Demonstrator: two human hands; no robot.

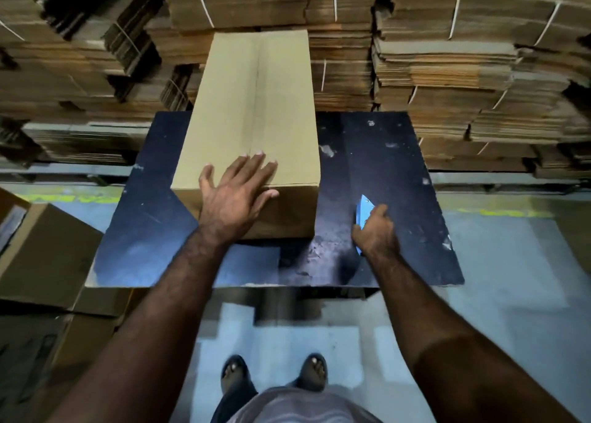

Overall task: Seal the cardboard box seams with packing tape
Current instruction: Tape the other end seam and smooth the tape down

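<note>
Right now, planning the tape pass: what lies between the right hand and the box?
Only bare dark tabletop between the right hand and the box, head view.

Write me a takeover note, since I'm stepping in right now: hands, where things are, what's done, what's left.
Left hand: open, flat on the near end of the box, steadying it.
Right hand: closed on a blue tool, likely the tape dispenser, low on the table beside the box.
Box: flaps closed, lying lengthwise on the table, centre seam facing up.
Done: box closed and positioned.
Left: no tape visible on the seam; tape it and the edges.
</note>
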